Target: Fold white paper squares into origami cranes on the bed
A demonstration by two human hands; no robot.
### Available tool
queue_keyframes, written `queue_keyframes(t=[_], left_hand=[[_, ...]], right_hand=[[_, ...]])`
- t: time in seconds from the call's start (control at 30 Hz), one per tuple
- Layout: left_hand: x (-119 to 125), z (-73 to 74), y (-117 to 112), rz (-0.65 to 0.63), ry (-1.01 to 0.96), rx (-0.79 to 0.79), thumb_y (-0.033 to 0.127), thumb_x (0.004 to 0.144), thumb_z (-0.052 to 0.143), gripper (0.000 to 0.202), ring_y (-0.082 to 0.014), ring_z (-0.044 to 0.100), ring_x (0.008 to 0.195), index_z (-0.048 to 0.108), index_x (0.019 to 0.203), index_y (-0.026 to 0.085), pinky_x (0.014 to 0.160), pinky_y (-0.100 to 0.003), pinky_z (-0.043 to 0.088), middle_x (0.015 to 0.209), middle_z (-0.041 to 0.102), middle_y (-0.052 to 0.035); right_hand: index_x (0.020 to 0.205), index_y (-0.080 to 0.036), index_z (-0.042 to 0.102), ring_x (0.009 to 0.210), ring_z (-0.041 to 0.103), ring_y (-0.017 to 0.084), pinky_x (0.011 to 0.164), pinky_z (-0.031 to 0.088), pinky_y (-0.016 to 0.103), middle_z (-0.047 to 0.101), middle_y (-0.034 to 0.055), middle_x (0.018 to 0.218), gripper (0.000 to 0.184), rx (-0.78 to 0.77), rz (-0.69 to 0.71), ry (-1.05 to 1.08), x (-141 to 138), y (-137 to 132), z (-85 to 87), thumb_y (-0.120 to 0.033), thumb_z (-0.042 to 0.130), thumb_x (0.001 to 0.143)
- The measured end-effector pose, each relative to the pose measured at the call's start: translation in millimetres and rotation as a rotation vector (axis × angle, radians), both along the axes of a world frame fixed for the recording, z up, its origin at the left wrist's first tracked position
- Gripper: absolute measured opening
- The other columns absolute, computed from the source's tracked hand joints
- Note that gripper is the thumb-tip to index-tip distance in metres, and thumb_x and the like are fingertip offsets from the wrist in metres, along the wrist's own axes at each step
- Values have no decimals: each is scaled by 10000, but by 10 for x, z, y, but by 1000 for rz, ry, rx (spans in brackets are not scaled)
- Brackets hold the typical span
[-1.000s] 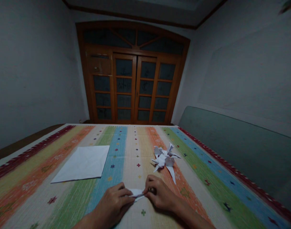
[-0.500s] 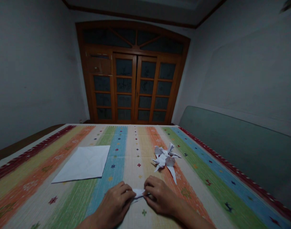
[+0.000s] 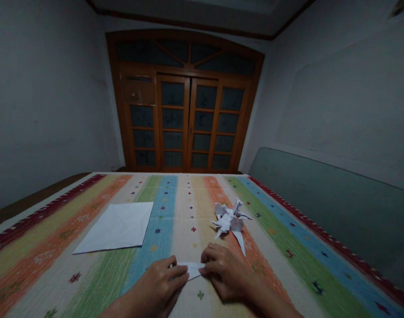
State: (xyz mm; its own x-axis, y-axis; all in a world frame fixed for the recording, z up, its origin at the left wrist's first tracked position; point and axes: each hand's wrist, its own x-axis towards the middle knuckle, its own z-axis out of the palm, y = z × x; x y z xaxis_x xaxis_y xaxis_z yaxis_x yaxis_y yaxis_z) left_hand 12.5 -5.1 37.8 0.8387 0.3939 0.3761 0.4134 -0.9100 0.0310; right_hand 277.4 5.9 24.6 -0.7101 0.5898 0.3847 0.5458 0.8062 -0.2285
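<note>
A small folded piece of white paper (image 3: 193, 270) lies low over the tablecloth between my two hands. My left hand (image 3: 160, 280) pinches its left end, thumb and fingers closed together. At the other end, my right hand (image 3: 222, 270) grips the paper between thumb and curled fingers. Parts of the paper are hidden behind the fingers of both hands. Beyond my right hand sit folded white paper pieces (image 3: 229, 218) with pointed, petal-like tips, grouped in a cluster. Flat white paper sheets (image 3: 117, 226) rest to the left, farther from me than my left hand.
A striped, patterned tablecloth (image 3: 178, 203) covers the table. Along the right side runs a pale green padded backrest (image 3: 321, 190) against the wall. Wooden doors with glass panes (image 3: 188, 119) stand behind the table's far edge.
My left hand has shifted slightly left and down, and its fingers have changed their hold. More of the folded paper's face shows between my hands. The cluster and sheets stay put.
</note>
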Motion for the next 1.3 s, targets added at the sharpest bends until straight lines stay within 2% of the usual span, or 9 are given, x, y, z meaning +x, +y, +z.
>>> queue_keyframes(t=[0.13,0.3,0.43,0.6,0.77,0.87,1.0,1.13,1.3], left_hand=[[-11,51,-5,-25,-47,-50,94,914,531,294,-269,668,1008,656,1161,191,861,-403,601,1141,760,-100],[-57,-32,26,-49,-56,-16,91,923,542,362,-270,674,1179,635,1263,172,968,-386,589,1281,730,-113],[-70,-55,21,-31,-49,-36,96,942,533,343,-263,687,1193,644,1253,188,950,-359,606,1294,730,-97],[-56,-47,3,8,-66,-89,118,955,521,344,-278,678,1201,637,1263,220,945,-388,606,1318,716,-94],[-47,-99,12,25,46,-97,139,885,601,518,-339,634,1231,548,1378,289,850,-430,631,1422,639,-98],[-34,-137,18,25,52,-128,110,851,628,591,-329,606,1264,517,1401,297,912,-424,606,1444,623,-76],[-31,-179,17,16,48,-157,86,809,635,623,-332,572,1324,519,1393,271,1007,-455,557,1463,603,-99],[-39,-119,-14,11,63,-210,61,823,610,620,-295,522,1382,505,1404,250,1080,-454,505,1505,555,-120],[-39,29,-97,-1,-23,-235,83,943,530,470,-245,493,1407,512,1389,232,1129,-393,466,1529,526,-113]], right_hand=[[889,-231,768,893,602,223,735,438,327,671,53,943,283,-15,12,17,53,23,-7,-63,640,702],[910,-240,798,862,626,213,743,471,327,664,56,956,337,-108,-33,136,124,47,-60,-56,631,682],[920,-226,797,885,652,202,808,504,322,663,59,958,292,-222,-61,230,135,76,-96,-66,613,761],[964,-197,747,931,644,221,860,505,343,649,60,953,267,-257,-104,215,137,60,-62,-62,619,771],[999,-207,723,945,633,222,859,504,332,636,60,998,268,-281,-107,161,108,0,26,-77,647,778],[977,-202,731,925,637,216,842,496,326,647,55,986,210,-309,-141,179,72,-1,9,-105,690,795],[891,-197,774,890,640,201,818,490,311,654,39,920,166,-368,-229,258,33,48,-66,-74,735,786],[823,-242,825,876,625,193,797,485,301,629,19,899,154,-384,-270,259,49,114,-96,-117,839,734],[790,-257,839,845,607,186,729,480,282,605,15,888,121,-374,-298,237,117,163,-91,-195,895,703]])
